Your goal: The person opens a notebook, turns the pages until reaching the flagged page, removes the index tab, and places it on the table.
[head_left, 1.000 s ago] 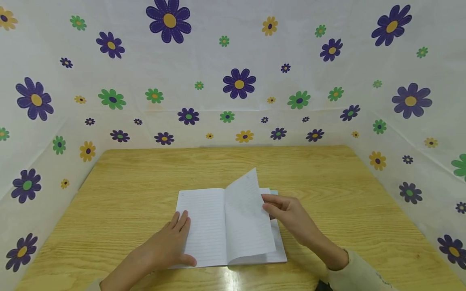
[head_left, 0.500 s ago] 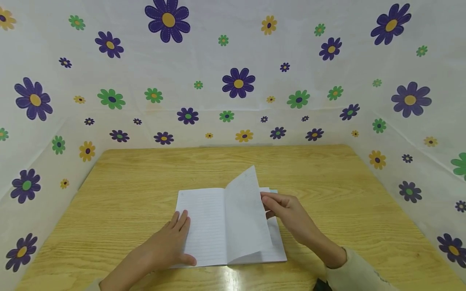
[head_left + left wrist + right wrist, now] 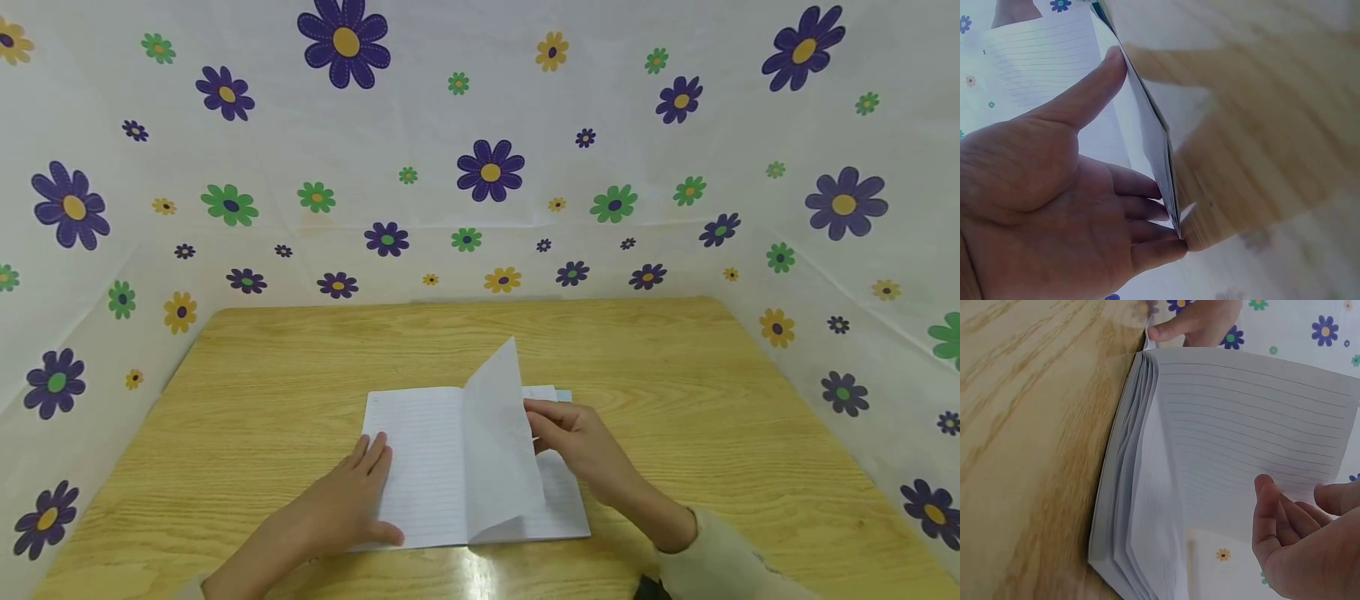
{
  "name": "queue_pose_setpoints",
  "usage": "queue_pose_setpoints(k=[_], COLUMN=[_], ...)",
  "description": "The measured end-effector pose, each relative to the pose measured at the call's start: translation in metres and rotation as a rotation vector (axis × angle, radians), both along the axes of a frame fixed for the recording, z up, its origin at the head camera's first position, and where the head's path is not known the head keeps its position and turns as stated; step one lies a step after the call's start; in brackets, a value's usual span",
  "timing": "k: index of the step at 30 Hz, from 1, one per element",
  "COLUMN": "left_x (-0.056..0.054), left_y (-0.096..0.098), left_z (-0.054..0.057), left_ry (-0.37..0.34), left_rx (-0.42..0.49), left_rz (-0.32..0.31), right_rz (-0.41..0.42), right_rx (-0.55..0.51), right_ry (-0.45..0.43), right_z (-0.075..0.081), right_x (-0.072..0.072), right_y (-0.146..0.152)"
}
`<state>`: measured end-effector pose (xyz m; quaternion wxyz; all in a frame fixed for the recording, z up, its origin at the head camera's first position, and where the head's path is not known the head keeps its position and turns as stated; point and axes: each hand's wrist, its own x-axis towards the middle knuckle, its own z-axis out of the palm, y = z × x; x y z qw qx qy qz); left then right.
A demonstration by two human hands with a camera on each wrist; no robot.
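Note:
An open lined notebook [image 3: 423, 475] lies flat on the wooden table. One of its leaves, a lined page [image 3: 498, 458], stands raised from the right half and leans toward the left. My right hand [image 3: 581, 442] pinches that page by its outer edge between thumb and fingers. In the right wrist view, ruled lines show on the raised page [image 3: 1254, 419], above the stacked leaves. My left hand [image 3: 348, 504] rests on the left page's outer edge, its fingers extended. The left wrist view shows the left thumb [image 3: 1100, 84] and fingers against the notebook's edge.
The wooden table [image 3: 300, 350] extends around the notebook. White cloth with printed flowers [image 3: 420, 125] rises behind the table and on both sides. A light blue edge [image 3: 564, 396] peeks out at the notebook's top right. Something dark [image 3: 651, 588] lies near the right sleeve.
My right hand has moved left, drawing the raised page further over and exposing more of the right-hand page beneath. The left hand has stayed in place.

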<state>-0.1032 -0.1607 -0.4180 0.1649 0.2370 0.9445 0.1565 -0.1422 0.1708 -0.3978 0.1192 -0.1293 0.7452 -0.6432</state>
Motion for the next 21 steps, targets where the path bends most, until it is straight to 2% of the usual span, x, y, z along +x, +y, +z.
queue_pose_setpoints(k=[11, 21], left_x=[0.0, 0.005], left_y=[-0.02, -0.031], left_z=[-0.005, -0.003], left_ry=[-0.022, -0.033], left_rx=[0.016, 0.094], left_rz=[0.073, 0.104], right_rz=[0.011, 0.032], right_rx=[0.031, 0.031], right_ry=[0.021, 0.053], right_z=[-0.003, -0.008], right_x=[0.001, 0.001], right_y=[-0.012, -0.02])
